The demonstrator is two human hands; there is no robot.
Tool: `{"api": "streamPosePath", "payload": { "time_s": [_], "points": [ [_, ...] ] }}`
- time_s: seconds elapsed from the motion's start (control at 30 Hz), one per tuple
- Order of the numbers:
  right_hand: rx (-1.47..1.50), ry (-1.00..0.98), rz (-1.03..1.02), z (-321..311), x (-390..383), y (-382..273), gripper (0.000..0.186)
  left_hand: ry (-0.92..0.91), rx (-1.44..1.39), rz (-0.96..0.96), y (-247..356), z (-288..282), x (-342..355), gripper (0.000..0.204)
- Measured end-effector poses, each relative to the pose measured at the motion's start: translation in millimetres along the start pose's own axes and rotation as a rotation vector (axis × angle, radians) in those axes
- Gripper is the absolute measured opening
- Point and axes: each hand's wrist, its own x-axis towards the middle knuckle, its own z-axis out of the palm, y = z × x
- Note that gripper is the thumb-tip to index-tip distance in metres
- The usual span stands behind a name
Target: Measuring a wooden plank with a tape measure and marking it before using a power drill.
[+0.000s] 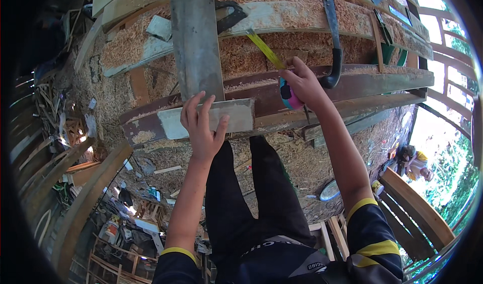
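My left hand [201, 130] rests with its fingers apart on a short pale board [170, 124], which lies crosswise at the near end of a long grey plank [196, 42]. The fingertips reach that plank's end. In my right hand [304, 85] is a tape measure [290, 97] with a pink and blue case. Its yellow blade [265, 49] is partly drawn out, pointing up and left over the wood shavings. Just right of this hand lies a machete-like blade with a curved black handle [333, 65], its metal part on the far beam.
A dark-handled saw [231, 16] lies partly under the grey plank. Brown bench beams [362, 85] run crosswise, with shavings between them. Pliers [383, 28] are at the far right. Wood scraps litter the left floor. Another person [416, 164] is low down outside at right.
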Motion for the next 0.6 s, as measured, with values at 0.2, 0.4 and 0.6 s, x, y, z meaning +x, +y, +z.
{"api": "streamPosePath", "payload": {
  "time_s": [0.2,0.4,0.6],
  "points": [
    [0.022,-0.018,0.018,-2.2,1.2,12.8,0.041,-0.014,-0.064,0.002,-1.9,5.7,14.3,0.049],
    [-0.060,-0.032,0.056,-6.5,9.0,1.0,0.043,-0.028,-0.058,0.024,-6.5,3.6,28.7,0.049],
    [-0.049,0.056,0.071,-2.0,45.6,-6.2,0.056,-0.054,-0.070,0.018,-10.6,3.1,38.0,0.047]
  ]
}}
